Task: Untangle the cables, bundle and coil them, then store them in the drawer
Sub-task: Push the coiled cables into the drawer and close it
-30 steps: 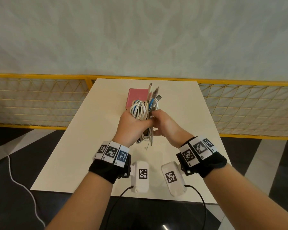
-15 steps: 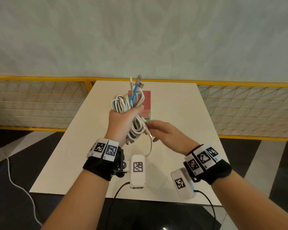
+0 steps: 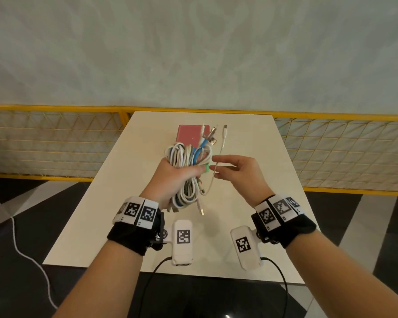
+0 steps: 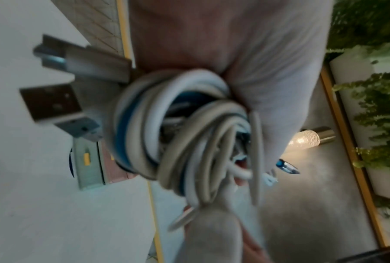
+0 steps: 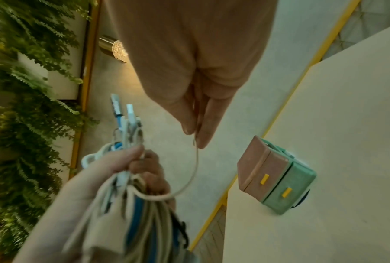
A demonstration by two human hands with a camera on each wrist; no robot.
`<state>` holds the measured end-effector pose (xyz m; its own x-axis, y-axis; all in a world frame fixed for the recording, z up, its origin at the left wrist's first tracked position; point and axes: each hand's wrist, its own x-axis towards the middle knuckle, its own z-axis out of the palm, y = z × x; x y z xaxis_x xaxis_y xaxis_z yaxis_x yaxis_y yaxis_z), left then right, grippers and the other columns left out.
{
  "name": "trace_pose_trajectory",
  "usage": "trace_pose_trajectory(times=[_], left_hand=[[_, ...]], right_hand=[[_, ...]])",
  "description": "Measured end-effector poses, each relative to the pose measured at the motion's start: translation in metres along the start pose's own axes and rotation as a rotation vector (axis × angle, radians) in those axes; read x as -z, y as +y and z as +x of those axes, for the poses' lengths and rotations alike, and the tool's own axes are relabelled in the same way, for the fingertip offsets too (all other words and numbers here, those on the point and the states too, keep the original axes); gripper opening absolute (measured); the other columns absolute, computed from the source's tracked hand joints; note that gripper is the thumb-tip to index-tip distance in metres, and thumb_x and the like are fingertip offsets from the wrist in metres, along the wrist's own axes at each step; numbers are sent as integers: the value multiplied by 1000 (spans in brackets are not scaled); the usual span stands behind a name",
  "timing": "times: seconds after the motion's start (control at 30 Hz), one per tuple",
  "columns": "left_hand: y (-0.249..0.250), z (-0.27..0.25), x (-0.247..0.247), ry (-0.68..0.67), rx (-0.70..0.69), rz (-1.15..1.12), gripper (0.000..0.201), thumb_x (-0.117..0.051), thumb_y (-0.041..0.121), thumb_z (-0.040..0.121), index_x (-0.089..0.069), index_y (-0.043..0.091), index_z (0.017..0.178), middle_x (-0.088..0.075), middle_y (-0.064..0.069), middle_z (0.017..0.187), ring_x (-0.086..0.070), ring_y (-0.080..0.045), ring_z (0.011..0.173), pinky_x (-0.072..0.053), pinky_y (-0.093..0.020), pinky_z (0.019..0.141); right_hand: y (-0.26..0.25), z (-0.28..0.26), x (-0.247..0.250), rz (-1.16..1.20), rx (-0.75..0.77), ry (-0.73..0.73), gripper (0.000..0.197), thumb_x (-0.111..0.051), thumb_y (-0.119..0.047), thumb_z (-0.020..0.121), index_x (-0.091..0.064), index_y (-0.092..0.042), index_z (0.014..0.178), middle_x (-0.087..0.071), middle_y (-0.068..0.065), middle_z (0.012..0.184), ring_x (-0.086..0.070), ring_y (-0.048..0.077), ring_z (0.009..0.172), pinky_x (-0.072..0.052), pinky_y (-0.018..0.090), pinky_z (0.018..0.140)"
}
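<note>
My left hand point(image 3: 177, 175) grips a coiled bundle of white, grey and blue cables point(image 3: 186, 157) above the middle of the white table point(image 3: 239, 249). Several plugs stick up from the top of the bundle, and loops and plugs hang below my fist. In the left wrist view the bundle point(image 4: 178, 133) fills the frame. My right hand point(image 3: 218, 166) pinches one thin white cable point(image 3: 223, 143) just right of the bundle; its plug points up. In the right wrist view that thin white cable point(image 5: 195, 169) curves from my fingertips point(image 5: 203, 140) back into the bundle. The small pink-and-green drawer box point(image 3: 190, 134) point(image 5: 275, 178) stands behind the bundle, its drawers closed.
A yellow railing with wire mesh point(image 3: 55, 143) runs behind and beside the table. The floor below has black and white tiles, and a white cord point(image 3: 16, 237) lies on it at the left. Wrist views show green plants point(image 5: 32, 89) and a lit lamp point(image 5: 117, 48) beyond.
My left hand has swung the bundle to the left and back toward the centre, in front of the box. My right hand has come off the bundle and drawn one thin cable out to the right.
</note>
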<state>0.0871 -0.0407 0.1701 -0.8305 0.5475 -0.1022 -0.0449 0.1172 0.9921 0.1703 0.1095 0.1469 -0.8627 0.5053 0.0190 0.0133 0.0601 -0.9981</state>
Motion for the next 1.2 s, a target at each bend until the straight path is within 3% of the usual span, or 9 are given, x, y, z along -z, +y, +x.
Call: trace_pose_trajectory(times=[0.37,0.5,0.63,0.73,0.87,0.97,1.03,1.13,1.2], left_hand=[[-12,4,-17,180,-120,-13,19,-80,17,77,-71,23,93,-74,6,83,-71,-4,77,-53,-13,63],[-13,7,-12,171,-145,39,29,-81,19,77,-70,18,104,-74,6,90,-70,-4,83,-55,-16,70],[-7,11,-3,28,-164,137,31,-81,10,74,-67,34,88,-72,11,84,-68,2,77,-55,-15,69],[-5,19,0,55,-178,209,34,-76,5,74,-63,35,83,-70,6,84,-67,-10,80,-55,-26,72],[-5,29,13,61,-163,173,29,-83,17,72,-70,26,96,-72,6,86,-69,-9,82,-54,-20,69],[-8,35,26,75,-137,170,29,-87,29,67,-73,24,93,-75,5,84,-71,-8,82,-56,-25,73],[-11,41,34,103,-122,209,23,-85,30,69,-72,20,85,-73,1,77,-70,-12,75,-56,-29,69],[-18,55,50,123,-117,322,14,-78,21,73,-64,19,70,-66,0,67,-62,-14,63,-50,-26,58],[-23,69,62,117,-130,427,20,-78,22,74,-60,23,66,-62,5,62,-57,-8,57,-43,-18,50]], right_hand=[[-8,-11,-23,-54,158,-135,54,-46,17,81,-59,-19,120,-67,3,115,-65,21,106,-56,27,83],[-8,-10,-23,-67,114,-256,80,-36,21,82,-19,-19,149,-54,11,131,-54,20,121,-51,16,84],[-13,-5,-22,-114,72,-371,103,-47,11,80,17,-34,147,-50,-4,136,-52,14,123,-51,21,80],[-22,2,-28,-84,31,-369,92,-46,3,66,-16,-26,148,-51,-5,137,-50,5,125,-50,24,83],[-30,8,-39,-5,-17,-337,73,-47,8,69,-43,-24,135,-57,15,127,-56,20,98,-42,23,67],[-26,14,-50,7,-17,-395,74,-45,13,77,-41,-29,137,-48,24,131,-51,41,100,-45,51,85],[-23,17,-57,18,-37,-434,77,-43,14,78,-40,-34,139,-51,15,134,-38,56,119,-30,71,99],[-17,23,-60,-8,-48,-496,82,-38,18,79,-36,-34,142,-49,-9,140,-42,23,134,-39,53,106],[-10,33,-63,-110,-66,-439,78,-42,18,83,-33,-29,144,-47,-16,137,-46,0,125,-46,40,99]])
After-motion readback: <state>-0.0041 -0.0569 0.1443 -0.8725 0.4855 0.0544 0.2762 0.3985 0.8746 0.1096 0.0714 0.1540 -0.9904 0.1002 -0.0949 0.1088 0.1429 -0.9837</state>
